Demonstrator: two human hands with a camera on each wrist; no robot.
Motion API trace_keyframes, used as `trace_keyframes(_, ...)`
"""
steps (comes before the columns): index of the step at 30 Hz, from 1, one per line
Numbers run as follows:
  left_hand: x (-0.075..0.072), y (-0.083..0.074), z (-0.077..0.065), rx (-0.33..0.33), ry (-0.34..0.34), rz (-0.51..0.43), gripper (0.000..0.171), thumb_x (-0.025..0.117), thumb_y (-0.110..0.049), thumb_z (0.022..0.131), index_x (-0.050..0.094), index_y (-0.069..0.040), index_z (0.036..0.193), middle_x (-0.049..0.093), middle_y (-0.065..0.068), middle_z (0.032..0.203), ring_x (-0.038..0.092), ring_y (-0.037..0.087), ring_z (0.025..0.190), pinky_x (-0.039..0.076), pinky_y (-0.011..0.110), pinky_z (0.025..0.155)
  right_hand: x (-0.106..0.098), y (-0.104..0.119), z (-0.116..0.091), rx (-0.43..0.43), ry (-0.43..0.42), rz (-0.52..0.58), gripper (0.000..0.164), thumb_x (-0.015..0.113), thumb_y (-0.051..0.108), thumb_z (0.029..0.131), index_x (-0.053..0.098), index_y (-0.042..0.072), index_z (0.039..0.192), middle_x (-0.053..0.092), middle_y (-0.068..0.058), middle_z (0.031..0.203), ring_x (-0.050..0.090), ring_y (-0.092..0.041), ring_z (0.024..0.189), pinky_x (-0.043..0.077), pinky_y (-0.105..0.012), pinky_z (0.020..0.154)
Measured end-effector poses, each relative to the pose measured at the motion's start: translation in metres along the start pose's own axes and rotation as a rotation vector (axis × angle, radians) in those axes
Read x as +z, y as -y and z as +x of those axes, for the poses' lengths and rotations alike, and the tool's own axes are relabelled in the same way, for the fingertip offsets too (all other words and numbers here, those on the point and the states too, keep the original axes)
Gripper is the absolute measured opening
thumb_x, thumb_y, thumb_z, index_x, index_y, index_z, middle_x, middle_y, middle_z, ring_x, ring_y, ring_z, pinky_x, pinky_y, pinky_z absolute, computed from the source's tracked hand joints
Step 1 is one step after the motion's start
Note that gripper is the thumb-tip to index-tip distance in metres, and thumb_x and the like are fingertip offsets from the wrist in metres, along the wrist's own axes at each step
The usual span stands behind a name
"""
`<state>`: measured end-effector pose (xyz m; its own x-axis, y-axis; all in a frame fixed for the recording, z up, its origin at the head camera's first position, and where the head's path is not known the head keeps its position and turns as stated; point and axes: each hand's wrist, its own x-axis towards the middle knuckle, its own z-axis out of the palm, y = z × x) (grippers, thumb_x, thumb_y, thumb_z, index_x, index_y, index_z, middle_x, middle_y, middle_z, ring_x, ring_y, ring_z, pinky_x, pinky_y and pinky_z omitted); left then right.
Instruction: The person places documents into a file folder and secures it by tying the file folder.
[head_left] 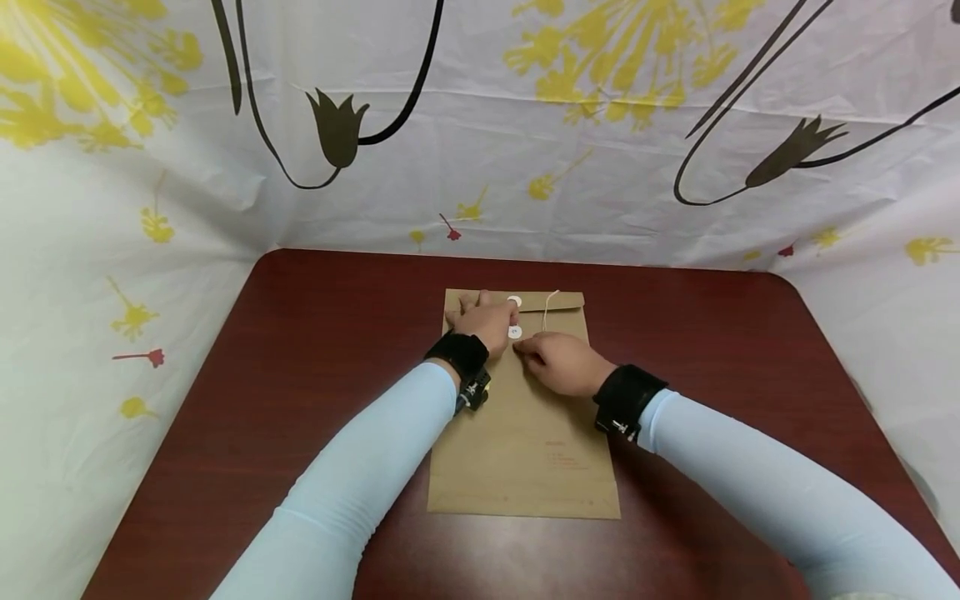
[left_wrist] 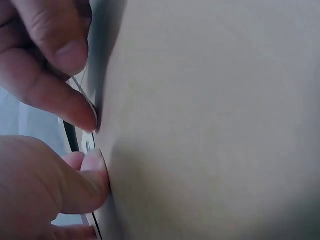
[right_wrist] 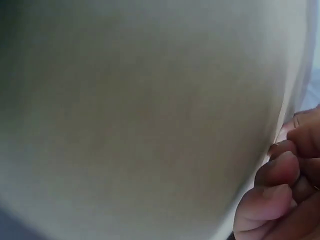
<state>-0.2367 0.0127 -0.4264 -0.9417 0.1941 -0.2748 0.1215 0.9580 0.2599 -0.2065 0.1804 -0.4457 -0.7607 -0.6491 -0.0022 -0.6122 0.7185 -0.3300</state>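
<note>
A brown kraft paper envelope [head_left: 517,467] lies flat on the table, its flap at the far end. Two white round buttons sit on it, the upper button [head_left: 513,301] on the flap and the lower button [head_left: 514,332] just below. My left hand [head_left: 483,321] rests on the flap left of the buttons, fingers spread, thumb [left_wrist: 95,172] close beside the lower button. A thin white string [head_left: 547,310] loops from the flap down to my right hand [head_left: 562,362]. That hand pinches the string [left_wrist: 86,94] between thumb and forefinger, right below the lower button.
The dark red-brown table [head_left: 337,333] extends around the envelope on all sides. A white curtain [head_left: 480,150] with yellow and dark flower prints hangs behind the table and along both sides. Black straps with small cameras circle both wrists, over light blue sleeves [head_left: 360,467].
</note>
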Motion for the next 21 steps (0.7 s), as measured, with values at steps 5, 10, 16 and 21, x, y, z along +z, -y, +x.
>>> trace_keyframes(5,0.001,0.013,0.006,0.002,-0.041,0.053,0.034,0.063,-0.041,0.097,0.055,-0.025,0.126,0.051,0.003,0.142,0.043,0.035,0.134,0.040,0.059,0.102,-0.002,0.001,0.005,0.077,0.007,0.101,0.030,0.056,0.012,0.099,0.070,0.005,0.124,0.071,-0.009,0.121,0.066,-0.020,0.110,0.052,-0.041,0.096)
trace_keyframes(10,0.000,0.024,0.004,0.024,-0.038,0.086,0.069,0.063,-0.054,0.094,0.041,-0.023,0.152,0.044,-0.001,0.155,0.038,0.027,0.144,0.038,0.054,0.110,-0.001,0.004,0.007,0.157,-0.077,-0.038,0.017,0.060,0.012,0.092,0.075,0.010,0.101,0.073,-0.004,0.095,0.066,-0.016,0.086,0.055,-0.038,0.080)
trace_keyframes(16,-0.007,0.033,-0.004,0.071,-0.003,0.118,0.069,0.056,-0.056,0.097,0.036,-0.025,0.156,0.032,-0.001,0.163,0.028,0.031,0.150,0.029,0.057,0.116,-0.001,0.012,0.013,0.095,-0.061,-0.028,0.016,0.062,0.013,0.095,0.075,0.008,0.104,0.073,-0.005,0.097,0.068,-0.019,0.090,0.055,-0.039,0.083)
trace_keyframes(21,-0.015,0.041,-0.008,0.138,0.147,0.122,0.076,0.056,-0.050,0.099,0.021,-0.023,0.161,0.013,-0.001,0.169,0.011,0.031,0.155,0.019,0.055,0.121,-0.001,0.012,0.022,0.032,-0.038,0.044,0.018,0.062,0.010,0.096,0.075,0.006,0.108,0.074,-0.006,0.104,0.069,-0.021,0.098,0.054,-0.039,0.088)
